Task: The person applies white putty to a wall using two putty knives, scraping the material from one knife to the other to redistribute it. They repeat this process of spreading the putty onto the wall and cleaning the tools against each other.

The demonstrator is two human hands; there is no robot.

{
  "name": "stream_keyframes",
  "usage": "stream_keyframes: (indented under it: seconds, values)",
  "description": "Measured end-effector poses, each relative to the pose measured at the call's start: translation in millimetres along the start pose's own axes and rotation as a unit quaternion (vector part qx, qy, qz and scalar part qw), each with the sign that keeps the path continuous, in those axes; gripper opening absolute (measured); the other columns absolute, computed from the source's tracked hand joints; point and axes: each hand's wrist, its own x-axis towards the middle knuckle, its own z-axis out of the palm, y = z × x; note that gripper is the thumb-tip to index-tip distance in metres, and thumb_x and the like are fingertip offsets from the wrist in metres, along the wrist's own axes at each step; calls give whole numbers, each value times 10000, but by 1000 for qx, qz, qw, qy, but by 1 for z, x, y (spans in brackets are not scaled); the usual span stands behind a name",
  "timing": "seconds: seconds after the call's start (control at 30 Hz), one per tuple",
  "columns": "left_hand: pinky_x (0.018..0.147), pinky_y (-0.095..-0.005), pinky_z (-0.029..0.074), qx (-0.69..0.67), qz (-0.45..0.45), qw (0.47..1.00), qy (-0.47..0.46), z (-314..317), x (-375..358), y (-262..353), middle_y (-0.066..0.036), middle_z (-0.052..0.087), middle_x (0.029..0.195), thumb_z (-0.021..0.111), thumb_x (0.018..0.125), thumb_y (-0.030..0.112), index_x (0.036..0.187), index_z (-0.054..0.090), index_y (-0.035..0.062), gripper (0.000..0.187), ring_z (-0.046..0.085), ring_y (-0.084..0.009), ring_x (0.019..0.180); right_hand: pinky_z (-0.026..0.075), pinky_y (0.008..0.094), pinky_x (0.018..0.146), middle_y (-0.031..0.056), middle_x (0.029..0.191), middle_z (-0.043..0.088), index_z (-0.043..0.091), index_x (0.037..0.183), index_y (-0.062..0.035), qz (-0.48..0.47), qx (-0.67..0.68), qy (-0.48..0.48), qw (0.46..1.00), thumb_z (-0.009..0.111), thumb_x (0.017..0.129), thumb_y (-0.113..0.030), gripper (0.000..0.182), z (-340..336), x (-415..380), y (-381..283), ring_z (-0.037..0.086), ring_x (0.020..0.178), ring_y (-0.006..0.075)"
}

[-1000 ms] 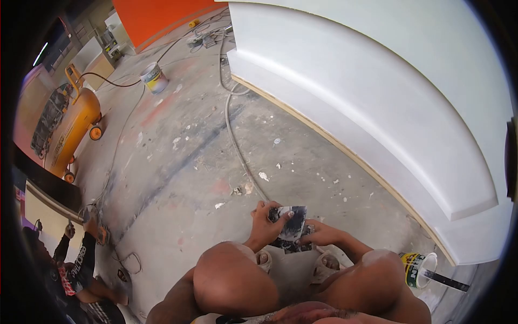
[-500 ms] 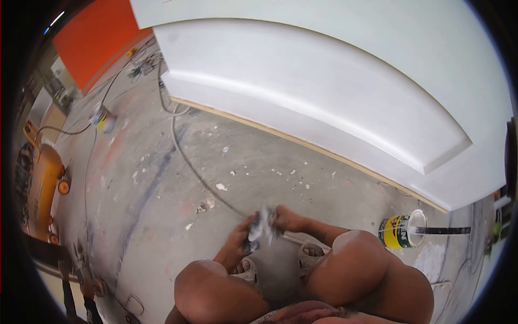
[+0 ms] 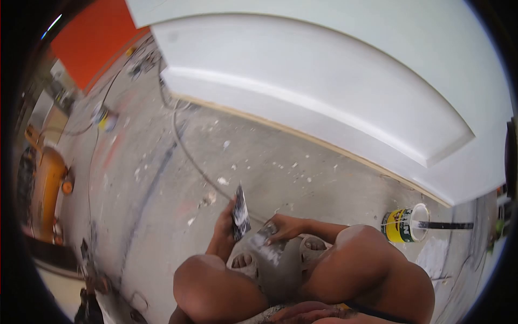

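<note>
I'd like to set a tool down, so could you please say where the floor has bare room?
The speckled floor lies open between the hose and white panel, and left of the hose as far as the thin cable. It is crowded around the bucket, left hand and right hand.

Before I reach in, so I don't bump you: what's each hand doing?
Left hand: closed, holding a smeared blade.
Right hand: closed, holding a blurred blade.

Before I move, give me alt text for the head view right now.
The left hand holds a smeared flat blade; the right hand holds a blurred second blade, over a spattered floor. A white panel stands ahead; a yellow-labelled bucket sits to the right.
</note>
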Motion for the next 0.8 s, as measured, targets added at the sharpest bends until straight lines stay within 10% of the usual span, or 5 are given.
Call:
stream_keyframes:
  seconds: [0.07,0.33,0.5,0.67,0.8]
  values:
    - [620,-344,584,3,81,996,-37,0,-8,12,-46,708,879,585,1001,337,1083,652,82,276,698,-178,721,503,281,588,6,764,654,684,924,-2,22,-40,89,995,754,868,-292,303,-17,-3,36,592,674,85]
    - [330,-203,303,-146,-55,983,-100,-3,-11,0,44,474,614,559,1010,407,877,601,115,324,455,-56,429,466,261,533,-2,743,597,638,927,-39,-46,113,345,931,606,999,-337,308,-68,13,0,556,603,93]
    - [428,-227,447,-56,-108,971,-204,-10,-4,-72,14,609,741,593,970,442,1059,641,99,358,535,-76,502,317,248,436,-61,599,376,514,816,-127,-149,3,430,890,544,1014,-407,344,-55,42,27,356,480,77]
    - [424,-265,471,56,8,992,-117,19,12,-52,24,649,723,610,922,588,985,676,105,492,574,-74,490,502,287,644,65,866,648,612,975,30,-193,-139,261,936,696,886,-542,584,-29,35,10,622,759,155]
    - [480,-292,503,-5,8,996,-87,11,-1,-30,2,672,774,626,919,572,1023,668,81,504,609,-93,543,489,272,617,57,879,622,580,1026,42,-221,-146,151,952,712,828,-635,717,-23,20,16,578,740,135]
